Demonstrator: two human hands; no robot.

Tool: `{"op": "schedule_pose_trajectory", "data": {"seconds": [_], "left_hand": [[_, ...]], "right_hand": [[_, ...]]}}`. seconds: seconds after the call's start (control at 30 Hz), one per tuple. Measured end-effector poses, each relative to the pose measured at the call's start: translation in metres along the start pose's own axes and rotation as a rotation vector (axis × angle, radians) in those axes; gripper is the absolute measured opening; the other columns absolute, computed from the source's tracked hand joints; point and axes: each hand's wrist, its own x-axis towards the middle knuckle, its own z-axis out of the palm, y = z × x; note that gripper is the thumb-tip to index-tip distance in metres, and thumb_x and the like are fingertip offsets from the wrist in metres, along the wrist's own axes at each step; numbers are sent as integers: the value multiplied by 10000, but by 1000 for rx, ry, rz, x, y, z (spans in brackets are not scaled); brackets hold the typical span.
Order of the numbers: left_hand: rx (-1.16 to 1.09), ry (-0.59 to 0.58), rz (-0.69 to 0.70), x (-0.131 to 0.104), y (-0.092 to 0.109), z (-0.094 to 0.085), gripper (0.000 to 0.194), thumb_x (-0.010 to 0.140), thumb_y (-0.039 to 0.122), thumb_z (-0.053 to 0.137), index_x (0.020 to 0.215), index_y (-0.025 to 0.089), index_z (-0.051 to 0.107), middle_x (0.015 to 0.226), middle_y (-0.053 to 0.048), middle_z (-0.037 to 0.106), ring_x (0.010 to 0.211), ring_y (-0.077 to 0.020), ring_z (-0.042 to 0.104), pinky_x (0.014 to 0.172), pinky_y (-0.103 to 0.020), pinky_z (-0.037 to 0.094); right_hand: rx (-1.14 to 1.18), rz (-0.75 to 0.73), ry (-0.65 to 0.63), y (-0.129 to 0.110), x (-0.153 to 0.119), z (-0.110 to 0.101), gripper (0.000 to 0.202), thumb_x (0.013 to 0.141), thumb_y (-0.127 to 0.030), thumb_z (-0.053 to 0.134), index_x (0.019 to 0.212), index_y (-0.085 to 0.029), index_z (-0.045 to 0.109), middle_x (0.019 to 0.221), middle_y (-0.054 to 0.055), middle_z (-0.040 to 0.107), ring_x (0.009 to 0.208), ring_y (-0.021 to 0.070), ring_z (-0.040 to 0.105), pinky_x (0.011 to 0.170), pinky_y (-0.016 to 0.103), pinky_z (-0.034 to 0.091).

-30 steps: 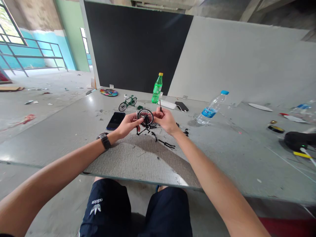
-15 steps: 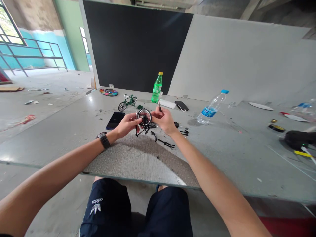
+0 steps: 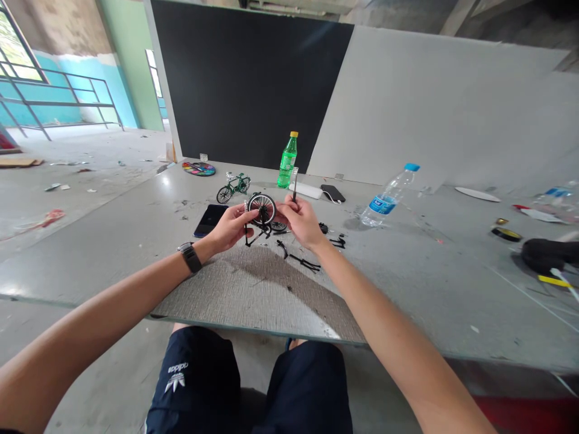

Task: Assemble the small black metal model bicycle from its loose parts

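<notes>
My left hand (image 3: 230, 227) is closed on a small black model bicycle frame (image 3: 257, 234) with a spoked wheel (image 3: 262, 209) on it, held above the table. At the right side of the wheel is my right hand (image 3: 301, 218), its fingers closed round a thin dark tool (image 3: 295, 188) that points upward. Whether its fingertips also touch the wheel is hard to tell. Another spoked wheel (image 3: 278, 226) lies behind the held frame. Loose black parts (image 3: 305, 263) are spread on the table nearby, and a green model bicycle (image 3: 233, 187) stands farther back.
Beyond my left hand lies a dark phone (image 3: 210, 219). A green bottle (image 3: 287, 161), a white power bank (image 3: 306, 190) and a black phone (image 3: 333, 193) are at the back. A clear bottle (image 3: 389, 196) leans to the right. Black tape (image 3: 506, 234) lies far right.
The held wheel and frame have shifted slightly left and up, with the wheel turned more toward the camera. The tool in my right hand has moved a little to the right.
</notes>
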Motion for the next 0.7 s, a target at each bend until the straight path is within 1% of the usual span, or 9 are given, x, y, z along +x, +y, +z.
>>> {"op": "schedule_pose_trajectory", "data": {"seconds": [0.07, 0.13, 0.2, 0.3, 0.4, 0.5, 0.57, 0.63, 0.7], "left_hand": [[-32, 21, -39, 1, 0, -1, 252, 873, 377, 730, 987, 152, 715, 910, -70, 698, 686, -110, 613, 487, -209, 466], [-61, 37, -80, 1, 0, -1, 237, 858, 365, 749, 958, 152, 721, 907, -64, 703, 698, -107, 627, 523, -212, 494], [-74, 40, -107, 1, 0, -1, 235, 851, 364, 755, 932, 145, 726, 913, -67, 714, 744, -119, 659, 592, -234, 540], [-49, 18, -100, 1, -1, -1, 250, 854, 367, 749, 927, 128, 732, 928, -85, 733, 813, -152, 697, 693, -287, 585], [12, 29, -49, 2, -2, 0, 268, 855, 368, 742, 940, 114, 735, 930, -103, 743, 808, -169, 702, 695, -310, 594], [118, 61, 9, 3, -1, 1, 278, 841, 375, 748, 943, 116, 742, 908, -97, 753, 773, -160, 692, 699, -314, 594], [240, 92, 67, 4, 2, 1, 259, 824, 370, 762, 901, 123, 747, 849, -73, 753, 732, -148, 675, 685, -296, 580], [388, 135, 147, 4, 5, 0, 230, 808, 356, 773, 847, 130, 751, 774, -43, 740, 687, -138, 650, 642, -265, 549], [499, 166, 222, 3, 7, 0, 210, 798, 343, 775, 833, 137, 758, 742, -28, 733, 673, -137, 637, 617, -249, 528]], "right_hand": [[16, 11, -2, -1, -1, 1, 558, 795, -569, 736, 704, -257, 283, 695, -34, 425, 731, 158, 585, 741, 353, 574], [-26, 13, 20, 0, -1, 2, 574, 773, -543, 776, 711, -258, 282, 677, -43, 410, 697, 150, 561, 739, 350, 563], [-90, 16, 57, 5, 0, 2, 601, 730, -532, 817, 724, -263, 279, 654, -51, 406, 681, 153, 544, 727, 354, 553], [-171, 18, 116, 15, 1, 1, 610, 704, -547, 825, 738, -267, 285, 648, -48, 421, 701, 170, 552, 721, 373, 548], [-201, -2, 157, 20, 2, 0, 609, 711, -538, 821, 741, -267, 276, 650, -44, 432, 717, 180, 561, 717, 382, 537], [-196, -36, 135, 18, 2, 0, 609, 718, -514, 823, 746, -265, 268, 655, -47, 458, 717, 173, 564, 714, 372, 521], [-205, -67, 113, 14, 2, 0, 615, 711, -498, 834, 739, -263, 267, 653, -51, 474, 705, 163, 566, 708, 361, 512], [-209, -98, 96, 11, 2, 0, 623, 699, -500, 845, 725, -262, 269, 670, -41, 526, 730, 171, 600, 717, 363, 518], [-189, -120, 79, 10, 2, 1, 625, 694, -514, 846, 717, -264, 274, 748, -6, 623, 829, 204, 656, 762, 385, 543]]}}
